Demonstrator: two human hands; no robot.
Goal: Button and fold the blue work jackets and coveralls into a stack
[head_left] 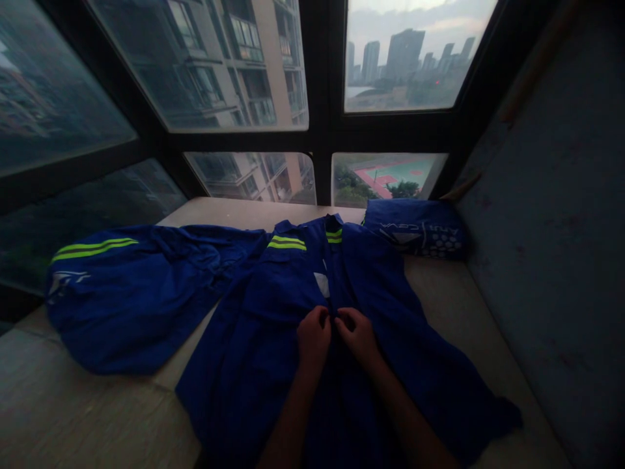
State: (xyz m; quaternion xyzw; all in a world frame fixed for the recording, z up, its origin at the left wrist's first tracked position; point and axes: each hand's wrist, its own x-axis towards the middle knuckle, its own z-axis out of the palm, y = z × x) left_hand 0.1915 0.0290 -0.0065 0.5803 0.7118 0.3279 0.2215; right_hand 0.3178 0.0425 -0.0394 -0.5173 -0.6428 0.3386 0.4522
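A blue work jacket (258,306) with yellow-green stripes lies spread on the window ledge, its collar toward the windows. At the middle of its front, my left hand (314,332) is closed in a pinch on the left front edge. Just to the right, my right hand (357,331) pinches the other front edge, thumb and fingers together. The two hands are a short gap apart. A white label (321,284) shows inside the opening above them. Any button or zip between the fingers is too dark to make out.
Another blue garment (131,293) with matching stripes lies on the left. A folded blue bundle (417,228) with white print rests at the back right, by the wall (547,247). Dark window frames (319,140) border the pale ledge (88,410).
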